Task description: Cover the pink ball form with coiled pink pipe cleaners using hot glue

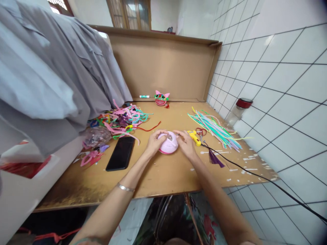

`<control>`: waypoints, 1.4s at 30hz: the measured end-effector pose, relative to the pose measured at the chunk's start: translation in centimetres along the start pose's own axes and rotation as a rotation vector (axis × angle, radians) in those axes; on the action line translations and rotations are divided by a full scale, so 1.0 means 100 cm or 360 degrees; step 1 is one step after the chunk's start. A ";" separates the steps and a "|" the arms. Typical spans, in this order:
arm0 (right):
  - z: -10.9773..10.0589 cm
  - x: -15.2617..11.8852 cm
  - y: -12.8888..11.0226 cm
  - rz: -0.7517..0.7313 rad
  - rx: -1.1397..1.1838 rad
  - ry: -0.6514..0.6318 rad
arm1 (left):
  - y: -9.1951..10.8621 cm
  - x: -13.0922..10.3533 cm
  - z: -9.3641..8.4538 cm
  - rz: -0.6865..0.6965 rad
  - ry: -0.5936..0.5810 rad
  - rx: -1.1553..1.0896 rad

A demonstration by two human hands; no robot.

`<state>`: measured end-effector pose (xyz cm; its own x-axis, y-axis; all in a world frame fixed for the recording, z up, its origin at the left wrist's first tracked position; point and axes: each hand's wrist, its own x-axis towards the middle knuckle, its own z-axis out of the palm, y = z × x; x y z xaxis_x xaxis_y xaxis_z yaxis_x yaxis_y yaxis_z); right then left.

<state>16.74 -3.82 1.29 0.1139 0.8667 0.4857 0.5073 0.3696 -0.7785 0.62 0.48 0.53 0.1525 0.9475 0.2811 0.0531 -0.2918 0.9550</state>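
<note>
A lilac, rounded craft piece (169,146) with a darker pink band along its lower edge is on the table in front of me. My left hand (155,142) grips it from the left, fingers curled over its top near a small opening. On the other side, my right hand (186,143) has its fingertips pinched together at the piece's upper right edge; what lies between them is too small to make out. Just beyond that hand rest a yellow glue gun (195,137) and red-handled scissors (201,131).
Loose pipe cleaners (217,128) lie at right, near a purple tassel (215,158) and a black cord (240,167). A tangled pipe-cleaner heap (125,117) and a phone (120,153) are at left. A finished animal head (161,98) and a glue stick (144,96) stand by the cardboard wall (163,64).
</note>
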 end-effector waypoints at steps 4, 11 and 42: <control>0.012 0.018 0.001 -0.0030 0.0094 -0.0189 | 0.004 0.003 -0.004 -0.0078 0.0043 -0.0174; 0.006 0.017 0.015 0.0022 0.0551 -0.0201 | 0.005 0.007 -0.007 -0.0185 0.0037 -0.0410; -0.004 0.001 -0.022 -0.0181 0.0419 -0.0196 | -0.001 0.006 -0.011 -0.0057 -0.0082 -0.0284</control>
<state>16.01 -4.65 3.24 -0.0436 0.8430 0.5362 0.2703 0.5266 -0.8060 -0.42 1.22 0.69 0.2045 0.9476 0.2456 -0.1156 -0.2257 0.9673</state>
